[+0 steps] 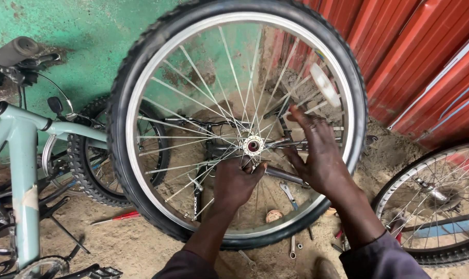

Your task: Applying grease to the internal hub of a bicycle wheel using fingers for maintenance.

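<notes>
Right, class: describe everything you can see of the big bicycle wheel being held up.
The black knobby-tyred bicycle wheel with a silver metal rim is held upright, facing the camera. Thin steel spokes run to a silver hub, and a white reflector sits among them. The left hand grips the spokes just below the hub; the right hand rests open on the spokes beside it.

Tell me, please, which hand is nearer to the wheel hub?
Left. The left hand grips the wheel just below the hub, fingertips right beside it. The right hand lies open on the spokes, to the hub's right.
</notes>
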